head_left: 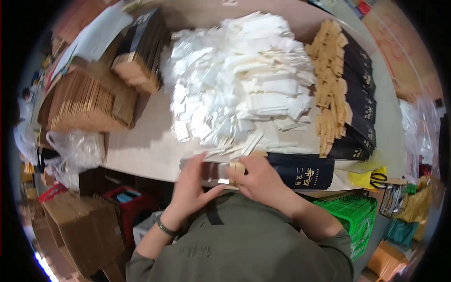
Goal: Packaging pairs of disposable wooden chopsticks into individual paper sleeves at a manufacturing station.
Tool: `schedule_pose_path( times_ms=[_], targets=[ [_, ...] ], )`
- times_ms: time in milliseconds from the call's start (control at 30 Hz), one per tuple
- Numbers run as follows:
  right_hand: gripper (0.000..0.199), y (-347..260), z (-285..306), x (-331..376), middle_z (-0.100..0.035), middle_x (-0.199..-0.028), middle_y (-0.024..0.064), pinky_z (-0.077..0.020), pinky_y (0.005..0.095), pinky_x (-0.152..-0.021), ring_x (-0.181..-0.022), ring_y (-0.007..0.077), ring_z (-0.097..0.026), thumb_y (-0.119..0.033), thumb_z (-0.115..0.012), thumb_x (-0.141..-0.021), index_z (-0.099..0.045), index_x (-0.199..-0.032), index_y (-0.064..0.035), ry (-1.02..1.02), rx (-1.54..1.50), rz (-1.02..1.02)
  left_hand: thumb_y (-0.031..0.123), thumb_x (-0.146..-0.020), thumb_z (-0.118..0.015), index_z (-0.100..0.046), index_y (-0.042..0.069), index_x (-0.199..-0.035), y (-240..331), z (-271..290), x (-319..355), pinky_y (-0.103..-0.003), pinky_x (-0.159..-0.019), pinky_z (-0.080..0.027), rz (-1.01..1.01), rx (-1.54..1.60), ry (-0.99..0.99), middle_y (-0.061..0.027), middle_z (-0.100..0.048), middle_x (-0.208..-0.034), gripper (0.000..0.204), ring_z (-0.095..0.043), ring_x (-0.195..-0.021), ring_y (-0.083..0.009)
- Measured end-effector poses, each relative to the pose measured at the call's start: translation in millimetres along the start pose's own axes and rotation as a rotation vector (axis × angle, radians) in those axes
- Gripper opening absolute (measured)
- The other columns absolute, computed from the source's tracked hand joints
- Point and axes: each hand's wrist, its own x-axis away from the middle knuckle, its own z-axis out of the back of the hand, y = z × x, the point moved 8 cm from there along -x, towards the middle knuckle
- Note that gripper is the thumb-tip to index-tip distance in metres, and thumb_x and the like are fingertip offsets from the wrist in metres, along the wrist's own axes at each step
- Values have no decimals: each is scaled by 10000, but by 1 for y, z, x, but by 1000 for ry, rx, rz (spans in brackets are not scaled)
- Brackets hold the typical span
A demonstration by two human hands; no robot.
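Note:
My left hand (pixel 193 181) and my right hand (pixel 257 178) meet at the near edge of the table (pixel 141 150). Both grip a flat, clear-wrapped silvery packet (pixel 213 171) held between them. The right hand also rests against the end of a dark navy flat box (pixel 300 171) lying on the table edge. Just beyond the hands spreads a large heap of white packets (pixel 239 80) in clear wrap.
A row of dark navy boxes with tan flaps (pixel 347 89) lines the right side. Stacks of brown cardboard pieces (pixel 84 101) and dark folded boxes (pixel 141 51) sit at left. Scissors on yellow material (pixel 376 178), a green crate (pixel 359 216) and cardboard boxes (pixel 84 225) stand lower down.

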Motion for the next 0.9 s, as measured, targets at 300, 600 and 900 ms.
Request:
schedule_pose_path(
  times_ms=[300, 600, 900],
  targets=[
    [70, 146, 174, 25, -631, -906, 115, -507, 394, -720, -866, 284, -628, -138, -749, -749, -693, -758, -97, 143, 284, -476, 212, -700, -809, -551, 33, -897, -42, 18, -18, -428, -653, -500, 297, -142, -35, -168, -631, -799, 371, -624, -745, -374],
    [481, 42, 15, 9, -548, -1230, 247, -424, 475, -998, -1162, 419, -521, -234, -775, -745, -619, -1123, 19, -265, 0, -56, 86, -706, -691, -573, 3, -978, 64, -83, -16, -396, -809, -505, -161, 465, -523, -201, -529, -1122, 307, -593, -960, -360],
    [349, 52, 4, 14, -601, -575, 142, -495, 442, -536, -560, 366, -622, -340, -647, -896, -605, -693, -59, -66, 221, -479, 170, -691, -799, -576, 73, -1147, -40, -20, 6, -424, -734, -531, 143, -201, -27, -130, -627, -984, 517, -644, -850, -358]
  ],
)
